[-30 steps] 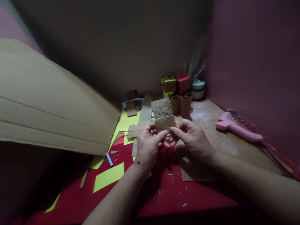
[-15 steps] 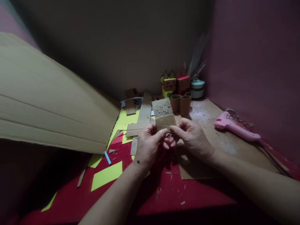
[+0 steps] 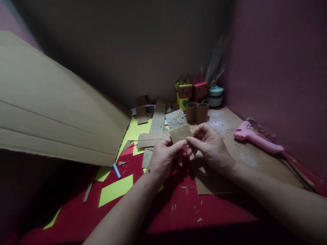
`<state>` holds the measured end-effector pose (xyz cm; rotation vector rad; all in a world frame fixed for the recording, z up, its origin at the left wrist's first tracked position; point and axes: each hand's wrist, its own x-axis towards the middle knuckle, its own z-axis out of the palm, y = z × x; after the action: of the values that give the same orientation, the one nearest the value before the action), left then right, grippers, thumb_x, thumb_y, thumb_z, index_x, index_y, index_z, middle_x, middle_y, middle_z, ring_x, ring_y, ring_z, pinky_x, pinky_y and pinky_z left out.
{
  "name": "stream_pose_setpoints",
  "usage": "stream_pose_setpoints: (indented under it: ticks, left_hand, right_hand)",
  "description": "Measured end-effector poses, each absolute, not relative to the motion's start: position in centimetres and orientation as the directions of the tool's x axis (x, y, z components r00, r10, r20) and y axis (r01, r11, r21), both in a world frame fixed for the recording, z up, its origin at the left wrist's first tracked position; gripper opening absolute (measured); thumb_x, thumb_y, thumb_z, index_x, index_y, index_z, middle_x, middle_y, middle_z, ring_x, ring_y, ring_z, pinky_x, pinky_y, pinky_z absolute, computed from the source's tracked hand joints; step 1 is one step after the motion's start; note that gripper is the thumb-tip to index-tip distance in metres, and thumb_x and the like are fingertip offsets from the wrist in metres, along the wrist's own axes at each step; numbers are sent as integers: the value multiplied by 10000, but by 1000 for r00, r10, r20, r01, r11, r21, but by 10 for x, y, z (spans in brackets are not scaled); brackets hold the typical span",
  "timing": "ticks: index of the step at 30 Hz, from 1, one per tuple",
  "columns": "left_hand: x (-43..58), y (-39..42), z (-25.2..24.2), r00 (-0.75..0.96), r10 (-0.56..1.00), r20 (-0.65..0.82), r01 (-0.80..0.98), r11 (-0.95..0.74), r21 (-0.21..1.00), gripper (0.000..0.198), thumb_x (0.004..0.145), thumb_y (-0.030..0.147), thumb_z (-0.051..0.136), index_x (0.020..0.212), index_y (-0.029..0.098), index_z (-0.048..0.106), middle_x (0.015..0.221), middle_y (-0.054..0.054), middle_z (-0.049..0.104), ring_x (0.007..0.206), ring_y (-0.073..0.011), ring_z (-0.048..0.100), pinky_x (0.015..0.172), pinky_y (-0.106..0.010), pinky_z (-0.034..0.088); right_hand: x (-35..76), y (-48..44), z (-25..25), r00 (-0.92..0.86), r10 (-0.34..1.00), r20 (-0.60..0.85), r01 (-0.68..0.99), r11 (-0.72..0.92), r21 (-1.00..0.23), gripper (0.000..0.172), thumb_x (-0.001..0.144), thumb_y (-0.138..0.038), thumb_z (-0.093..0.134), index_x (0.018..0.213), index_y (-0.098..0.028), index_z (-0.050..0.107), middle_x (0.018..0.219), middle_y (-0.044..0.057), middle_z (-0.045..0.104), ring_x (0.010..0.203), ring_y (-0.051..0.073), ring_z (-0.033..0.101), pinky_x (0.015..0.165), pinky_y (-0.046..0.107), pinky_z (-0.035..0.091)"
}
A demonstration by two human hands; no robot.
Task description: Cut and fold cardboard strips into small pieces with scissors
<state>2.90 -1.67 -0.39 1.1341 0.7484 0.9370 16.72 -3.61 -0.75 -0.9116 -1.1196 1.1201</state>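
A small piece of cardboard (image 3: 180, 133) is held up over the red cloth, folded across its middle. Its upper half shows rough, ribbed corrugation; the lower half is smooth. My left hand (image 3: 167, 154) pinches its lower left side, thumb in front and fingers behind. My right hand (image 3: 208, 144) grips the lower right corner between thumb and curled fingers. The fingertips behind the piece are partly hidden.
A pink glue gun (image 3: 258, 137) lies on the board at right. Behind stand cardboard tubes (image 3: 202, 114), a yellow box figure (image 3: 184, 93), a red one (image 3: 200, 90) and a teal pot (image 3: 216, 95). A large cardboard panel (image 3: 58, 105) leans at left, near yellow paper (image 3: 116, 190).
The upper half of the cardboard has tilted back and appears shorter, its ribs showing more clearly. My right-hand fingers have shifted slightly up; both hands keep their grip.
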Motion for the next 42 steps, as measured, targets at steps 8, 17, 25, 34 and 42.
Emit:
stream_pose_setpoints:
  ticks: [8, 17, 25, 34, 42]
  left_hand:
    - [25, -13, -9, 302, 952, -47, -205, 113, 972, 186, 720, 293, 707, 667, 138, 620, 454, 23, 546, 321, -63, 430, 322, -186, 292]
    - [16, -5, -7, 460, 884, -87, -207, 201, 957, 275, 773, 392, 652, 714, 124, 637, 505, -3, 582, 362, -75, 487, 339, -173, 362]
    - [8, -11, 1, 367, 921, -129, 63, 114, 991, 263, 745, 372, 687, 640, 145, 605, 492, 12, 577, 306, -55, 433, 289, -156, 272]
    - [22, -19, -3, 312, 941, -133, -16, 145, 989, 286, 780, 348, 624, 576, 160, 551, 360, 55, 454, 258, -49, 347, 283, -157, 245]
    - [17, -16, -2, 355, 919, -172, 53, 164, 985, 249, 729, 325, 682, 591, 163, 553, 393, 35, 513, 264, -67, 394, 270, -167, 237]
  right_hand:
    - [171, -28, -12, -195, 975, 102, -388, 18, -922, 191, 816, -380, 591, 870, -208, 530, 601, -19, 622, 470, 132, 609, 428, 240, 506]
    - [177, -26, -16, -301, 953, -37, -204, -102, -974, 218, 767, -345, 672, 747, -128, 659, 633, 51, 680, 411, 92, 572, 325, 157, 418]
    - [176, -23, -20, -283, 957, -66, -254, -141, -957, 219, 747, -337, 690, 707, -127, 638, 566, 36, 635, 403, 107, 581, 318, 166, 415]
    - [170, -33, -13, -185, 980, -75, -230, -117, -966, 183, 768, -333, 654, 754, -171, 571, 494, -35, 574, 341, 76, 494, 286, 169, 347]
    - [171, -34, -8, -200, 975, -95, -145, -126, -981, 217, 782, -347, 600, 657, -176, 553, 422, -37, 527, 280, 78, 428, 269, 197, 277]
